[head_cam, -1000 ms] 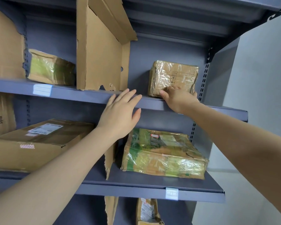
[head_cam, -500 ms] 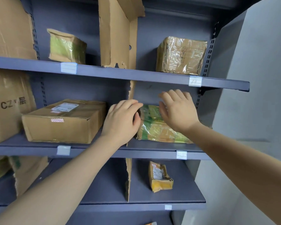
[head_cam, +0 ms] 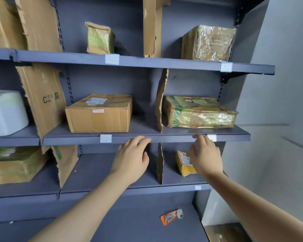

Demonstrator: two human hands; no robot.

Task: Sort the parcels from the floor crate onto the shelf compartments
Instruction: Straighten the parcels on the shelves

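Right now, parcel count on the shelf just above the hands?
3: white parcel in the left compartment, brown carton in the centre one, green-taped parcel in the right one. The cardboard dividers may hide others.

Left hand (head_cam: 131, 159), right hand (head_cam: 205, 158): both empty, fingers loosely straight, raised on outstretched bare forearms, fingertips level with the middle shelf (head_cam: 68, 141) front edge.

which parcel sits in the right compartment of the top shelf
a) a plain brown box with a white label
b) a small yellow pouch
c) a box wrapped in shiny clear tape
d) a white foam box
C: the tape-wrapped box stands on the top shelf, to the right of the cardboard divider.
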